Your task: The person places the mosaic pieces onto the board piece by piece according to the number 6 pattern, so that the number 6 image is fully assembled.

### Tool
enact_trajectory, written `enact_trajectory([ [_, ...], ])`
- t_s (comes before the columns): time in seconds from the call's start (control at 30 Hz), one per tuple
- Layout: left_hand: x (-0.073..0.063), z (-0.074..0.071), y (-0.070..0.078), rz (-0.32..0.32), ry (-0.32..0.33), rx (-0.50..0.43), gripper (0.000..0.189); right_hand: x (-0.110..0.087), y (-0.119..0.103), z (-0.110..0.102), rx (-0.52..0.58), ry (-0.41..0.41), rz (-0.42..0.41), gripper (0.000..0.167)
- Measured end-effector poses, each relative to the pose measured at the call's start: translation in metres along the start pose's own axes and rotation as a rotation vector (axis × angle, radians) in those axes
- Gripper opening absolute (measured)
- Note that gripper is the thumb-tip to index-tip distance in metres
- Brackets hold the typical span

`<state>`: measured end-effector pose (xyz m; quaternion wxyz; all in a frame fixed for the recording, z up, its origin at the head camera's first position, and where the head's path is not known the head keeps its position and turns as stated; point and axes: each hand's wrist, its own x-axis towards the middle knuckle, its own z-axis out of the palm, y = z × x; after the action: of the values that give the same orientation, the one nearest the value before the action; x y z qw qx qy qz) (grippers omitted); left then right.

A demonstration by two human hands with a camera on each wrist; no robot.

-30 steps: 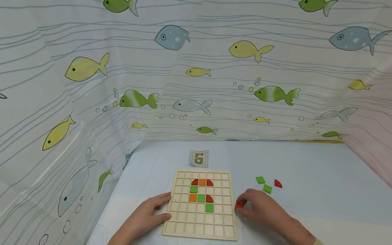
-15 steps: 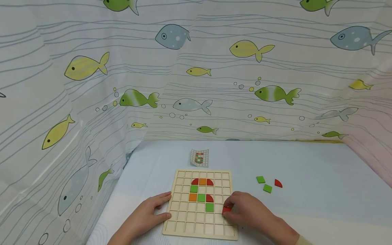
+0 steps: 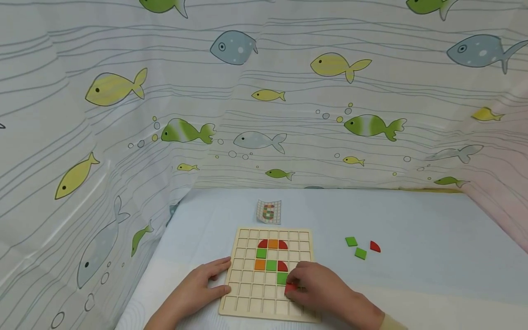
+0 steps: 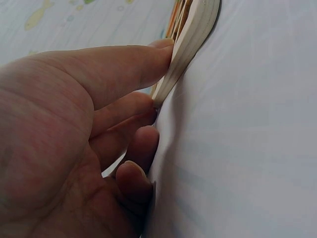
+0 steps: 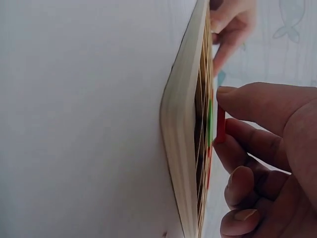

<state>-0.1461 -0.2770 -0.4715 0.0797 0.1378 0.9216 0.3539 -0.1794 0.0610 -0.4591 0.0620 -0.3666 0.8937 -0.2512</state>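
Placing tiles is the step in hand, I'd say: the right hand (image 3: pixel 319 286) has a red tile (image 3: pixel 290 289) pinched between thumb and forefinger over the grid board (image 3: pixel 264 316), and the wrist view shows a sliver of air between tile and board, so it isn't seated. Just beyond those fingertips sits the seated green square (image 3: pixel 282 277), with a seated red quarter-round (image 3: pixel 282 266) past it. My guess is the next move calls for squaring the tile over a bare cell right under the fingers, then lowering and letting go, and the tight bit is clearing the dividers. The left hand (image 3: pixel 202 284) isn't gripping anything, its thumb set apart from fairly straight fingers, with thumb and forefinger resting against the board's left edge, probably steadying it. Material-wise, the board looks like pale bare wood with a rounded corner, faint banding along its side and thin strips between square cells. Edge-on, the held tile is a slim, flat, straight-edged slab; the fingers hide its full outline. Off to the right of the right-hand fingers and farther out lie a loose green square (image 3: pixel 351 241), another green tile (image 3: pixel 360 253) and a loose red wedge (image 3: pixel 375 246) with one curved side. Farther out beyond both sets of fingers there's a slightly curled pattern card (image 3: pixel 268 212), its printed cells too tiny to read reliably.
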Motion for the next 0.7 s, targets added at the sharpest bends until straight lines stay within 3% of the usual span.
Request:
enact_trajectory([
  [0.7, 0.0002, -0.0001, 0.0006, -0.006, 0.003, -0.004, 0.069, 0.0100, -0.0096, 0.0096, -0.049, -0.023, -0.085, 0.011],
])
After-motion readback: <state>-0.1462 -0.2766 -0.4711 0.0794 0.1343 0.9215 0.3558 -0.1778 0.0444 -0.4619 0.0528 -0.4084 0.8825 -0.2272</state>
